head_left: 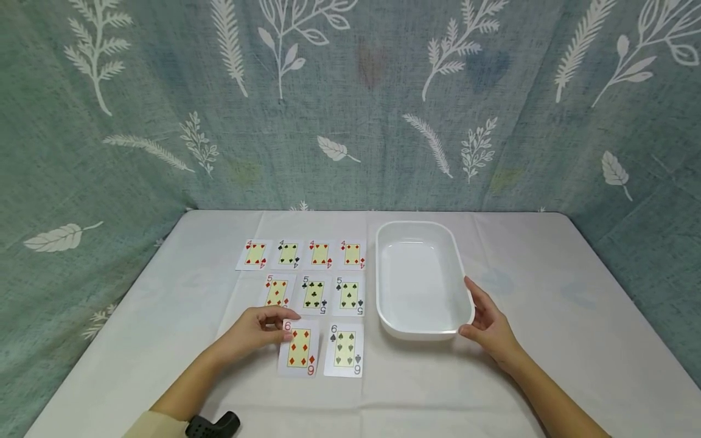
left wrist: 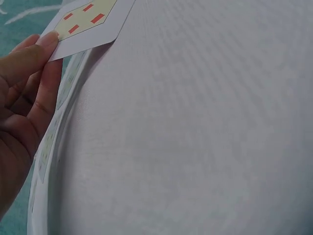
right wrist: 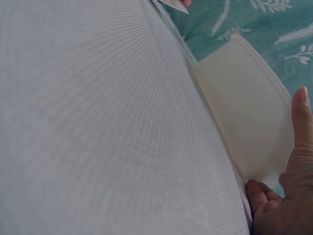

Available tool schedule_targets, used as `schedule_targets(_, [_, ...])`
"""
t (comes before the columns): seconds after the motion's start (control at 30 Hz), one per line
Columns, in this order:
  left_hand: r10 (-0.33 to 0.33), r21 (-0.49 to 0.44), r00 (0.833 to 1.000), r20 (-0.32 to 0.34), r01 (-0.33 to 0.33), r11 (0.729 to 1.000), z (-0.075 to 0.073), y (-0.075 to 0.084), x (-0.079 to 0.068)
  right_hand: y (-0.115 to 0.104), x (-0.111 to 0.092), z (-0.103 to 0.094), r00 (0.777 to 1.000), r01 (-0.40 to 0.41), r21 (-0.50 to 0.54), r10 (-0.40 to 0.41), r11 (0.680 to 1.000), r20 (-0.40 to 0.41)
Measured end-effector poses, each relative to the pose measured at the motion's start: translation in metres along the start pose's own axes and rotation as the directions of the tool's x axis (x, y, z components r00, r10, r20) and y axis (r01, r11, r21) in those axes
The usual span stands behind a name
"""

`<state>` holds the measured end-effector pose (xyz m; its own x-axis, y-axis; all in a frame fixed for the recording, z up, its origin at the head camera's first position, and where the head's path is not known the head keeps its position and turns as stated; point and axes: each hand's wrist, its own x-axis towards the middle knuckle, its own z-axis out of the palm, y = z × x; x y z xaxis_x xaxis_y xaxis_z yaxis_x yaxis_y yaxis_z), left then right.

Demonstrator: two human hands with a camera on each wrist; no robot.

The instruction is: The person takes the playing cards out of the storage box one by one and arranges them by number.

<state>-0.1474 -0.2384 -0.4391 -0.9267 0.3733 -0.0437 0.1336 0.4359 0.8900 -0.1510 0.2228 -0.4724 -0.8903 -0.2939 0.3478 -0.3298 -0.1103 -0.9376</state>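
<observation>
My left hand [head_left: 257, 328] pinches a six of diamonds playing card [head_left: 299, 348] at its upper left edge; in the left wrist view the card [left wrist: 88, 22] is held between thumb and fingers, tilted above the white tablecloth. Right of it lies a six of spades [head_left: 344, 351]. Fives lie in a row behind, among them a five of clubs [head_left: 314, 294], and the five of diamonds [head_left: 277, 289] is partly covered by my left hand. On the right, my right hand [head_left: 493, 331] holds the near right corner of a white rectangular dish [head_left: 386, 316], thumb in front, fingers along its side.
A back row of fours, including a four of diamonds [head_left: 352, 254], lies left of the dish. The white tablecloth [head_left: 547, 292] covers the table, and a patterned green curtain [head_left: 350, 176] hangs behind it. A black strap [head_left: 213, 426] shows by the left sleeve [head_left: 156, 426].
</observation>
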Motion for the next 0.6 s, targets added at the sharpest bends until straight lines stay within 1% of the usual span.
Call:
schedule_targets(0.2, [0.028,0.079,0.999,-0.022,-0.026,0.997,0.0062,-0.0011,0.0065,0.0011,-0.0008,-0.0009,1.000,-0.013,-0.002,0.013,1.000,-0.021])
schedule_targets(0.33, [0.040,0.104,0.999,-0.019,-0.038,0.994,0.0084,-0.0029,0.0077,0.0017,-0.0004,-0.0006,1.000,-0.011,0.005,0.011,1.000,-0.016])
schedule_targets(0.5, [0.080,0.190,0.997,0.003,-0.079,0.979,0.0101,-0.0033,0.0080,0.0014,-0.0006,-0.0010,1.000,-0.002,0.010,0.002,1.000,-0.014])
schedule_targets(0.6, [0.083,0.226,0.996,0.011,-0.083,0.971,0.0104,-0.0043,0.0067,0.0013,-0.0007,-0.0006,1.000,0.002,0.010,-0.002,1.000,-0.008])
